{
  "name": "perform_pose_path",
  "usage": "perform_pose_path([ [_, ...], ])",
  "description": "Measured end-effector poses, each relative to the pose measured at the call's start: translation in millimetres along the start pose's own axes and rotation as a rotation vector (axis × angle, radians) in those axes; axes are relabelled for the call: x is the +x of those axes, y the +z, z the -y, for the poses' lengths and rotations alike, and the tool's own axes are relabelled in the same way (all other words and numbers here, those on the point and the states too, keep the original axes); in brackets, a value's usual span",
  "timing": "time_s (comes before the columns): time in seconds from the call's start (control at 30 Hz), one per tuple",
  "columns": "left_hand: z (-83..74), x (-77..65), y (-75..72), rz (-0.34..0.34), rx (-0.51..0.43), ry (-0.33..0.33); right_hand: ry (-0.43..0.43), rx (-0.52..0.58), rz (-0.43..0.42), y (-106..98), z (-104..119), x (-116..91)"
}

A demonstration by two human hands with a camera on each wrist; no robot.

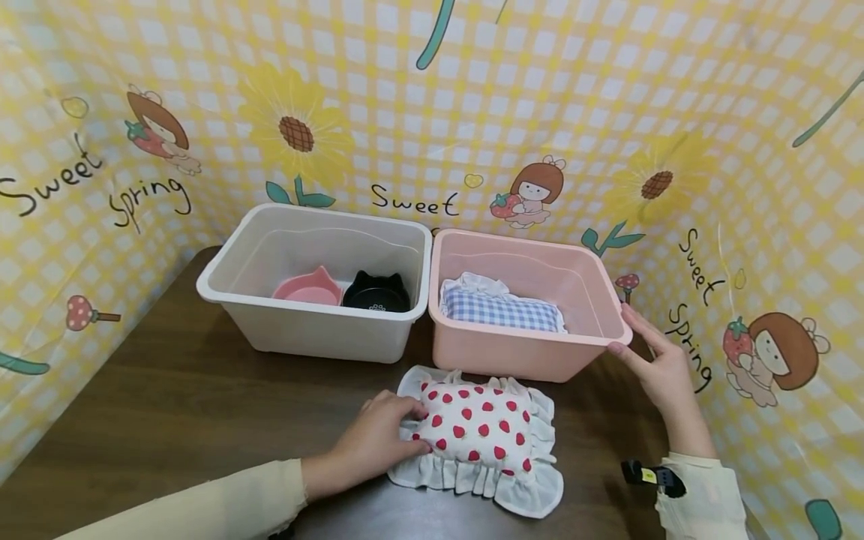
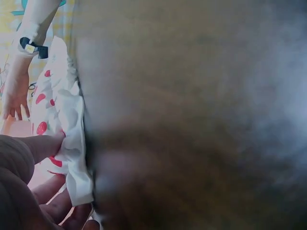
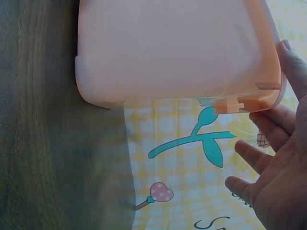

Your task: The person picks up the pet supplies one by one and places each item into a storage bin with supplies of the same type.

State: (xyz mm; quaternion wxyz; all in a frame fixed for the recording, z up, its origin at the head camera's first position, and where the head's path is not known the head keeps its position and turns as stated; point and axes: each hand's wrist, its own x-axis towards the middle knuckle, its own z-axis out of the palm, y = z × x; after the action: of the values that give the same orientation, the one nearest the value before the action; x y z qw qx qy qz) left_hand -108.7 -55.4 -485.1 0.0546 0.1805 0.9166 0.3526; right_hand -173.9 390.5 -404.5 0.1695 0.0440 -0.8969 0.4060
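Observation:
A small white pillow [image 1: 472, 424] with red strawberries and a ruffled edge lies on the table in front of the bins. My left hand [image 1: 378, 442] grips its left end, the thumb and fingers apart on the fabric. In the left wrist view, the ruffle [image 2: 72, 124] runs beside those fingers. At the right, my right hand [image 1: 658, 367] holds the near right corner of a pink plastic bin [image 1: 499, 349], thumb and forefinger at the rim. The other fingers are spread below it in the right wrist view. Inside that bin lies a blue gingham pillow [image 1: 502, 307] with white ruffles.
Left of the pink bin, side by side with it, stands a white bin [image 1: 324, 330]. It contains a pink cat-eared bowl [image 1: 310, 287] and a black cat-eared bowl [image 1: 376, 291]. Yellow checked cloth [image 1: 418, 112] walls off the back and sides of the dark wooden table [image 1: 169, 397].

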Motion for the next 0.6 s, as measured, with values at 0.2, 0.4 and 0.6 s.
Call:
perform_pose_path([
  [0.2,-1.2,4.1,0.0,-0.033,-0.025,0.036,0.010,0.022,0.005,0,0,0],
  [0.4,-0.2,4.7,-4.8,-0.050,-0.089,0.018,0.009,0.031,0.014,2,-1,0],
  [0.6,-8.4,1.4,-17.4,-0.089,-0.111,0.020,0.014,0.027,0.015,1,0,0],
])
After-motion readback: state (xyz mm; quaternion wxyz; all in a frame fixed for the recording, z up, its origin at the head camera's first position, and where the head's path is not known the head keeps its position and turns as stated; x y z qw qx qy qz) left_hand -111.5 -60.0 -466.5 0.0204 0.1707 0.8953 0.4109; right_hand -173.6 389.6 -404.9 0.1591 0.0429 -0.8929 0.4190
